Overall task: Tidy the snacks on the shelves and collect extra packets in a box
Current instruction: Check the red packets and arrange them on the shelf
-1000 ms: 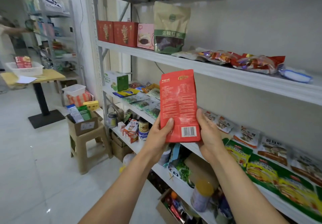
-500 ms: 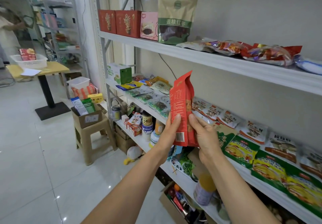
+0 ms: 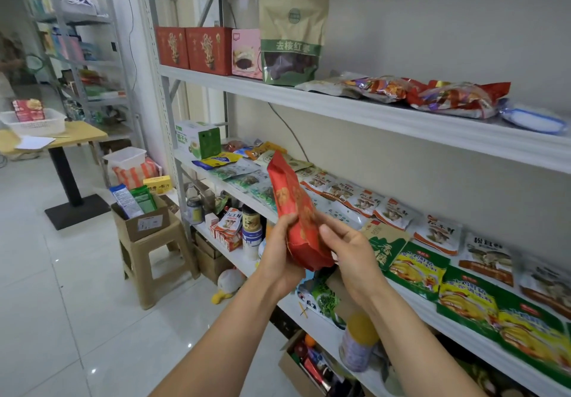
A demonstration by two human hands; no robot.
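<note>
Closest to us are the 2 hands, holding 1 red packet up in front of the middle shelf, clear of everything lying on it. The packet's long axis is tilted. Its bottom end sits low between the palms, and its top points up, leaning left toward the far end of the shelving. The printed orange face is turned toward us.

The left hand has its grip wrapped round the lower half of the packet, fingers curled over the near edge. The right hand isn't really clamping. Its grip is loose, with the fingers mostly straight and just touching the packet's right side.

Right below the hands, 1 can with a yellow lid stands on the lower shelf. The middle shelf carries rows of flat packets, too blurry on the right for us to count properly.

Further out on the left, 1 cardboard box sits on 1 beige stool. We can see 1 blue-and-white packet and 1 green packet sticking up out of it.

Up on the top shelf we count 2 red boxes, 1 pink box and 1 tall brown-and-green pouch, all upright and side by side.

Way at the back left there's a yellow tabletop with 1 white basket on it.
</note>
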